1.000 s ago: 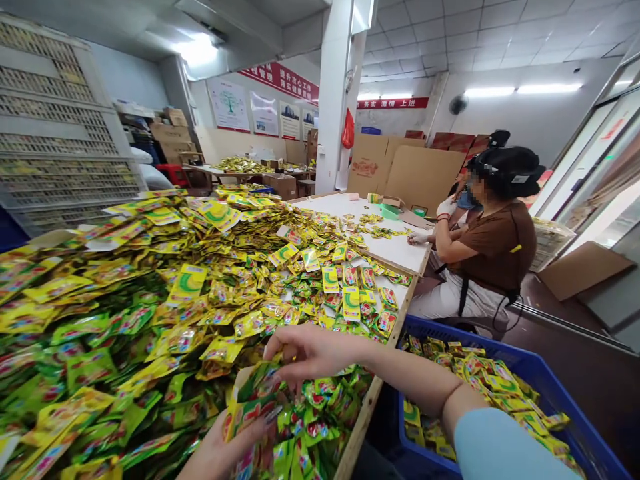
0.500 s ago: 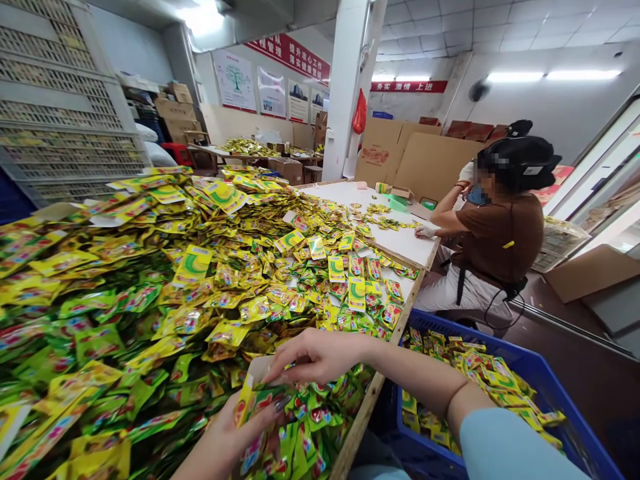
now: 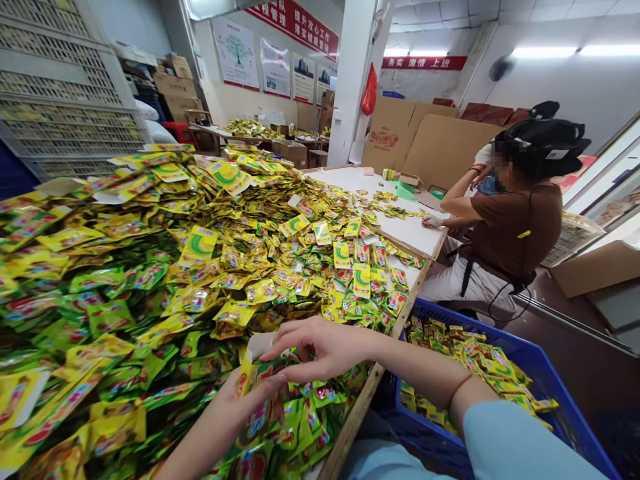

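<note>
Over one table point(image 3: 356, 419) of packets point(image 3: 165, 273), left hand point(image 3: 239, 403) holds one white-flapped pack point(image 3: 257, 365), right hand's point(image 3: 323, 348) grip unclear.

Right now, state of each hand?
Left hand: closed on a printed pack with a white flap.
Right hand: partly curled at that flap; can't tell if pinching.

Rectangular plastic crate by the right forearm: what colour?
The rectangular plastic crate is blue, clearest in the head view.
</note>
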Motion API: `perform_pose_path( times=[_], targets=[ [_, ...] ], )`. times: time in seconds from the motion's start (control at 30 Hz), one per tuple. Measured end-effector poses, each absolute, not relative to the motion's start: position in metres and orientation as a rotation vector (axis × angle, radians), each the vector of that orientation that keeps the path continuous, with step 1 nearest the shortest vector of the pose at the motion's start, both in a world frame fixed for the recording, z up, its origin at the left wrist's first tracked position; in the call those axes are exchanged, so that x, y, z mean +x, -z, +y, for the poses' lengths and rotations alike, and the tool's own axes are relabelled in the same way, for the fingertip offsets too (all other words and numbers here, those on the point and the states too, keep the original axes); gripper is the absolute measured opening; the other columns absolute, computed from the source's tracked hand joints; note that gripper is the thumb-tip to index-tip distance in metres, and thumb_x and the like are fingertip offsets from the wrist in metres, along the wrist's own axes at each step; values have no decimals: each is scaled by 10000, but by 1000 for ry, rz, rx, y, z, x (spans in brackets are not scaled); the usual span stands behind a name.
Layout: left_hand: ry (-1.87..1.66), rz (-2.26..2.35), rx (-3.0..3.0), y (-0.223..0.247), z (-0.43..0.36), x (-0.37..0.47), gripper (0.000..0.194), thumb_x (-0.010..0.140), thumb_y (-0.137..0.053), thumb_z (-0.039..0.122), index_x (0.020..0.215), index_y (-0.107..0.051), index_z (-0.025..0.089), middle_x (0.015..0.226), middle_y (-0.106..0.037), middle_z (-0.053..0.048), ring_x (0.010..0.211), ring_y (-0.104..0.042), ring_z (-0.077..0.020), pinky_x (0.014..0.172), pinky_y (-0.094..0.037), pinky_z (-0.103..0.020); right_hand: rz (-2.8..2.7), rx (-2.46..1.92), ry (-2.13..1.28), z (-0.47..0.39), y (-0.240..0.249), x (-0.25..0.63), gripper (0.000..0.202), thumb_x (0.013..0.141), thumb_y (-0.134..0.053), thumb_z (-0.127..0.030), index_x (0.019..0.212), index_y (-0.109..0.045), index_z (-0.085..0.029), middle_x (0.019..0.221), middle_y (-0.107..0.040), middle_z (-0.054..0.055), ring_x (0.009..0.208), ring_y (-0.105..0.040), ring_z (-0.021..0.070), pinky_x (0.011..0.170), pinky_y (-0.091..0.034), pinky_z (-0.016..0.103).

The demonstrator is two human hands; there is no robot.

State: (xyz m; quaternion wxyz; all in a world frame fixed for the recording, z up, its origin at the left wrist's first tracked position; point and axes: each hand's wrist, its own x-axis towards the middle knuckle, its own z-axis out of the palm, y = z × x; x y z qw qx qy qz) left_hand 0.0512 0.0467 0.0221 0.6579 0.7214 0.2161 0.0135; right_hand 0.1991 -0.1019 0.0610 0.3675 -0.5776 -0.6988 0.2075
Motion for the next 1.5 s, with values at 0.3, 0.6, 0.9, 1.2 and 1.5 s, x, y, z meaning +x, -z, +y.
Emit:
perform_pose_path(
  times=[0.3, 0.6, 0.9, 1.2, 1.5],
  targets=[
    [51, 444, 1637, -13, 50, 50, 413, 647, -759, 541, 800, -681, 166, 723, -684, -51, 804, -654, -280, 755, -544, -349, -1673, -1468, -617, -101, -56, 197, 355, 911, -616, -330, 1184, -630, -103, 792, -640, 5, 514, -463, 50, 487, -396, 168],
    [-89, 516, 1540, -21, 46, 47, 422, 655, -764, 542, 816, -688, 160, 747, -702, -63, 806, -658, -278, 791, -534, -364, -1626, -1440, -591, -99, -54, 195, 283, 920, -601, -304, 1130, -634, -118, 1016, -624, 58, 598, -513, 46, 532, -446, 172],
    [63, 406, 1610, -6, 58, 52, 424, 671, -731, 572, 786, -680, 167, 681, -681, -53, 692, -633, -245, 691, -533, -324, -1638, -1477, -612, -96, -51, 195, 235, 918, -618, -282, 1085, -647, -119, 1029, -631, 58, 612, -499, 45, 535, -428, 169],
    [-67, 463, 1574, -25, 42, 51, 510, 653, -752, 549, 972, -689, 156, 833, -711, -73, 863, -655, -292, 829, -531, -370, -1552, -1440, -723, -97, -46, 197, 251, 910, -622, -294, 1111, -627, -144, 1063, -617, 47, 559, -469, 16, 475, -397, 143],
    [-95, 515, 1479, -18, 43, 46, 455, 697, -722, 458, 1032, -680, 154, 737, -693, -58, 840, -672, -303, 794, -542, -379, -1407, -1628, -286, -96, -38, 189, 412, 891, -645, -397, 1235, -554, -190, 1125, -570, 69, 699, -492, 85, 600, -455, 217]
  ],
)
